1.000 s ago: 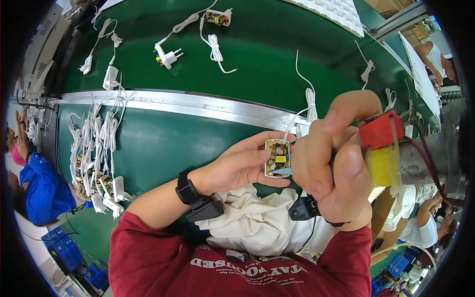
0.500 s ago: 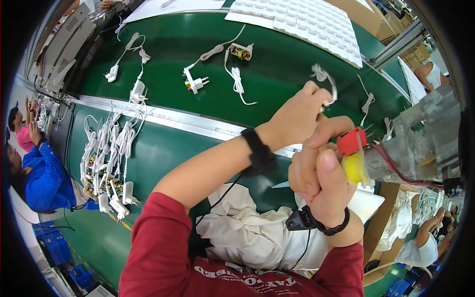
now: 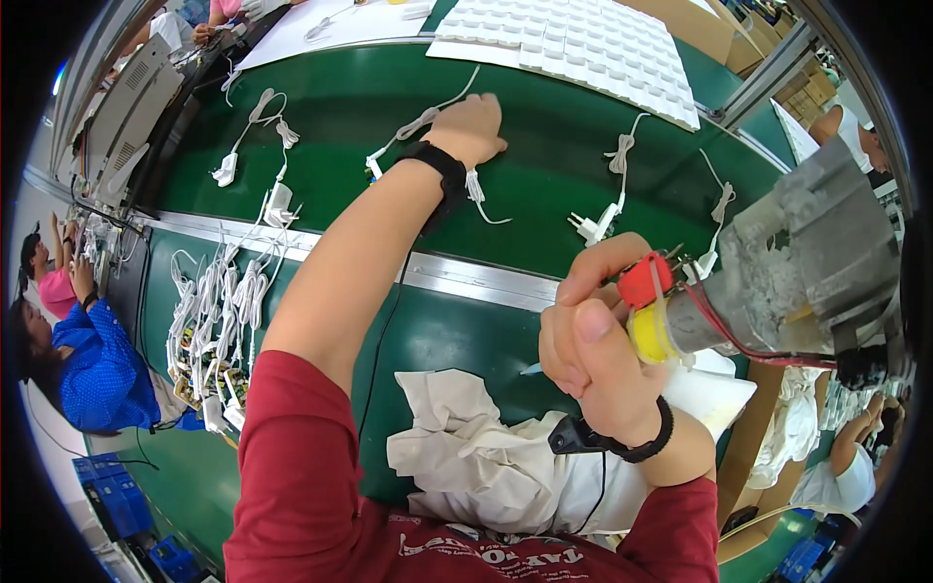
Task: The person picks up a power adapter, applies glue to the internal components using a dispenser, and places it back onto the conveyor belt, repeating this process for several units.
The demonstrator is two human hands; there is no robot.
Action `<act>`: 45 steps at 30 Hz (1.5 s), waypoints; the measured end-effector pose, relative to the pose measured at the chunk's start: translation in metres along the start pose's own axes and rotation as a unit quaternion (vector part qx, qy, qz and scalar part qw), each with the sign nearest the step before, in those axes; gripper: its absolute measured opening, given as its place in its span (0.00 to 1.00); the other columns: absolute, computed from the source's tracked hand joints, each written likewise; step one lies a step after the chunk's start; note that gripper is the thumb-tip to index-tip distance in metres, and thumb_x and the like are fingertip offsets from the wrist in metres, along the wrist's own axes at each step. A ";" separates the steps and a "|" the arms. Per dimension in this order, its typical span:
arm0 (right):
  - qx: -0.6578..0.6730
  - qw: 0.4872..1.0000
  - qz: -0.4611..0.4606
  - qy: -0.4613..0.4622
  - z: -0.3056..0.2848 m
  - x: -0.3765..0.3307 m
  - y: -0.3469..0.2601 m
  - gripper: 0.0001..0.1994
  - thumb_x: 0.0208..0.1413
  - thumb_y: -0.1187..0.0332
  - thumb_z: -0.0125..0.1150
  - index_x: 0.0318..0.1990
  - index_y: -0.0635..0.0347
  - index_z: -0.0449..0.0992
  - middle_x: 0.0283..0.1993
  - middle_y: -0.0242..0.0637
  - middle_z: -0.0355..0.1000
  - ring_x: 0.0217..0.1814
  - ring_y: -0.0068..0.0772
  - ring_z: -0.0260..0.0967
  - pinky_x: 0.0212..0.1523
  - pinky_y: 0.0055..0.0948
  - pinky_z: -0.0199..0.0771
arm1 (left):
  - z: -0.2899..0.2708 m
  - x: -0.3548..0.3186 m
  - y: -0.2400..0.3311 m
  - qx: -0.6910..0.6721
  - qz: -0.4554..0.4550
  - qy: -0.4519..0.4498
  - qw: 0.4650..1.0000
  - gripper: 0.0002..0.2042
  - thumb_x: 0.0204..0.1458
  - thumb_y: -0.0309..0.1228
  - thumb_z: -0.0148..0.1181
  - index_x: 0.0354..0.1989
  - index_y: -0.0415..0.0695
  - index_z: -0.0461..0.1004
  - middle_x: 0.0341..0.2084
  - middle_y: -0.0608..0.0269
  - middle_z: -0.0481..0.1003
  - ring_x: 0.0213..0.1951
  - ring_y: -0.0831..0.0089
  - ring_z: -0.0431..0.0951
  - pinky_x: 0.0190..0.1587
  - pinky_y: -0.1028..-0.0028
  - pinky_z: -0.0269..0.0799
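Just beside left hand (image 3: 470, 129), grip unclear, white cord (image 3: 419, 122), right hand (image 3: 598, 355) clamped on tool (image 3: 531, 369)

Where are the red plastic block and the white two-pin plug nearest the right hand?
Red plastic block (image 3: 639, 283), head view: its front face.
White two-pin plug (image 3: 594, 230), head view: middle of its casing.

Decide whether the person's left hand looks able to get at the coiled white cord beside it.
Probably yes: the left hand is over the green surface, right by the coiled white cord, and nothing visible blocks the way; whether it holds something is hidden.
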State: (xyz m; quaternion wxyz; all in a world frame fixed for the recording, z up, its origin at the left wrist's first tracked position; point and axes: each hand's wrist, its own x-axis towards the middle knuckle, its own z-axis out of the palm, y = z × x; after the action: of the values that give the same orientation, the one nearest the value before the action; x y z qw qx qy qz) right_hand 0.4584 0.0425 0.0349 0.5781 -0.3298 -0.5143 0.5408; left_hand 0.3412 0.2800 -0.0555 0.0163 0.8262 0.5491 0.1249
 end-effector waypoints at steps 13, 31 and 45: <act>0.020 1.000 0.004 0.010 -0.026 -0.010 -0.007 0.14 0.58 0.61 0.52 0.39 0.60 0.58 0.12 0.25 0.51 0.09 0.15 0.45 0.10 0.18 0.45 | -0.077 -0.023 0.057 -0.500 0.112 0.138 0.848 0.21 0.47 0.32 0.64 0.48 0.39 0.67 0.33 0.57 0.75 0.28 0.75 0.73 0.31 0.76 0.69; 0.014 1.000 -0.006 0.021 -0.017 -0.016 0.003 0.12 0.58 0.62 0.50 0.38 0.61 0.58 0.11 0.26 0.51 0.09 0.15 0.44 0.10 0.18 0.46 | 0.000 -0.144 0.049 -0.033 0.120 0.076 0.989 0.14 0.43 0.37 0.61 0.31 0.39 0.70 0.28 0.59 0.68 0.36 0.63 0.71 0.33 0.71 0.71; -0.030 0.995 -0.029 0.088 -0.064 0.033 0.046 0.10 0.60 0.63 0.47 0.38 0.60 0.59 0.11 0.25 0.50 0.09 0.14 0.43 0.10 0.18 0.45 | 0.039 -0.182 0.066 -0.776 -0.133 -0.335 0.518 0.19 0.53 0.27 0.49 0.53 0.42 0.57 0.45 0.57 0.72 0.44 0.75 0.73 0.30 0.79 0.72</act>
State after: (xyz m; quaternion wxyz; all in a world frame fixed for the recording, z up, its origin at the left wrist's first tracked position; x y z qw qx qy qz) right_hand 0.5026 0.0944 -0.0163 0.6262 -0.3784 -0.4872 0.4768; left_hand 0.3433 0.0920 -0.1167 0.8500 0.3836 0.2921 0.2121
